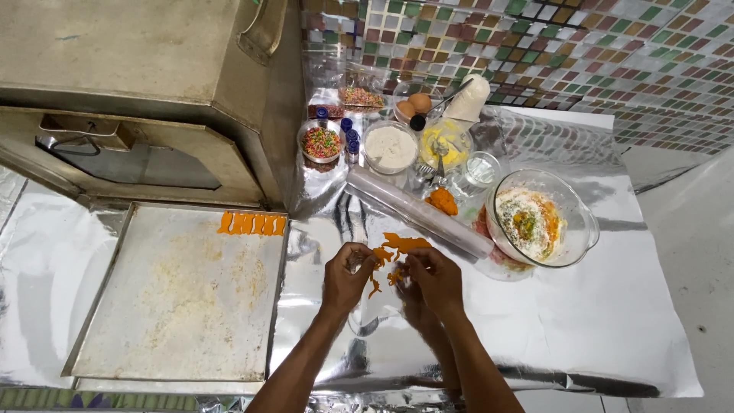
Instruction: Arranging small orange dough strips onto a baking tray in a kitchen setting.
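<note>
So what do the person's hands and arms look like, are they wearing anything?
Both arms are bare, with no sleeves showing up to the picture's bottom edge. The left hand and right hand have no gloves, and no rings, watch or bracelets can be seen. No marks show on them.

Orange dough scraps lie on silver foil. An orange row of strips sits at the far edge of the grey, flour-dusted tray. Far off, the sprinkles are red, green and yellow, the flour white, the eggs brown. The wall tiles form a green, maroon and white mosaic.
</note>
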